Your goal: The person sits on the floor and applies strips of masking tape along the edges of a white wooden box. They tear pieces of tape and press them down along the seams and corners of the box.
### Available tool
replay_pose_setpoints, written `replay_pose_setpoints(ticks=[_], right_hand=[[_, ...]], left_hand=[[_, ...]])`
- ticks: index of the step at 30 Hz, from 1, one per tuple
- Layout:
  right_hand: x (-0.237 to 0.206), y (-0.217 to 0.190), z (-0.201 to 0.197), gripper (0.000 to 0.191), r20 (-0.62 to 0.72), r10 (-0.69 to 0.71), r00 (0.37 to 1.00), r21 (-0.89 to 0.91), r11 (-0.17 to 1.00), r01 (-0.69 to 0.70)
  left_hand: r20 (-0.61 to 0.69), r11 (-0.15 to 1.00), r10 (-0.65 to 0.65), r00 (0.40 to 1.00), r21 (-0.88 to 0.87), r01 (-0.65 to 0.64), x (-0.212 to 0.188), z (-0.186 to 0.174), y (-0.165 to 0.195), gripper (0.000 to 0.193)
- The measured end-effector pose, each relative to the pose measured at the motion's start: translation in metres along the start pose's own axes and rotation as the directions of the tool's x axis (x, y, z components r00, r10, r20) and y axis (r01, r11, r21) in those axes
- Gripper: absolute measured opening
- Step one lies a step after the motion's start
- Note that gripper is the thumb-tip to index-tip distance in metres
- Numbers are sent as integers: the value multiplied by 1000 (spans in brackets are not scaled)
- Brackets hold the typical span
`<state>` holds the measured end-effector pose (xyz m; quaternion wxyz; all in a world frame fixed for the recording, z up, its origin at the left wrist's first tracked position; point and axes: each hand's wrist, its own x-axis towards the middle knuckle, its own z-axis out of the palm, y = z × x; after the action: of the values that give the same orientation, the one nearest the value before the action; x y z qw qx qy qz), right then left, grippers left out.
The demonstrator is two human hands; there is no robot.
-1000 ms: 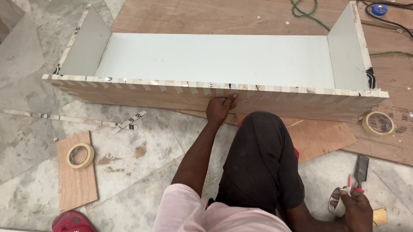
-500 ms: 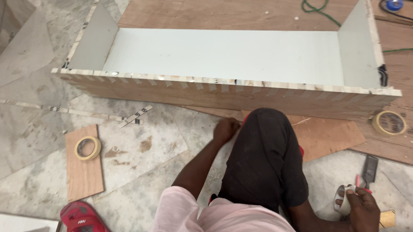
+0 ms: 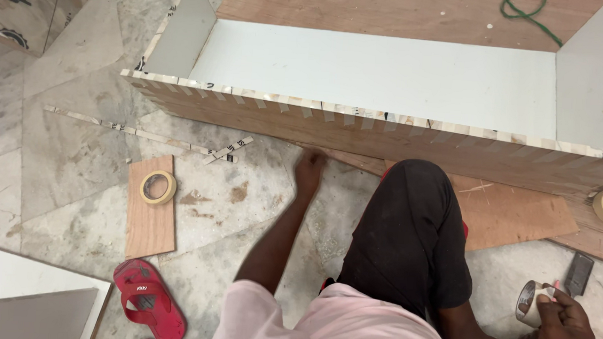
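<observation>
Left hand point(image 3: 310, 168) on the floor point(image 3: 71, 176) — right hand point(image 3: 563, 324) grips a tape roll point(image 3: 530, 303).

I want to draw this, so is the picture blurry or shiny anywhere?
Head view: soft, even light, no harsh glare; the pale inside of the wooden box looks brightest. Left hand on the floor and right hand holding a tape roll look slightly soft; straight edges bend near the corners.

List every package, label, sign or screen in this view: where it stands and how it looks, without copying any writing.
Cardboard box: top left corner on the floor, brown with black printed marks.
Red sandal: bottom left on the floor, small pale label on its strap.
No screens or signs show.
</observation>
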<state>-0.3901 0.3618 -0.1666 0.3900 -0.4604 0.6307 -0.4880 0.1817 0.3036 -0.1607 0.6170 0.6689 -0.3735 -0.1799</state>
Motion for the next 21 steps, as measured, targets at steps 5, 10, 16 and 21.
replay_pose_setpoints(ticks=[5, 10, 16, 21], right_hand=[[11, 21, -3, 27, -7, -13, 1000, -29, 1000, 12], [14, 26, 4, 33, -21, 77, 997, -184, 980, -80], [18, 24, 7, 35, 46, 244, 969, -123, 964, -237], [18, 20, 12, 35, 38, 211, 977, -211, 957, -198]], left_hand=[[-67, 944, -307, 949, -150, 294, 85, -57, 2, 34], [-47, 864, -443, 895, -288, 413, 111, -54, 13, 38], [-62, 834, -423, 904, -416, 362, 112, -48, -7, 39], [-64, 980, -176, 982, -106, 169, 79, -40, -22, 43]])
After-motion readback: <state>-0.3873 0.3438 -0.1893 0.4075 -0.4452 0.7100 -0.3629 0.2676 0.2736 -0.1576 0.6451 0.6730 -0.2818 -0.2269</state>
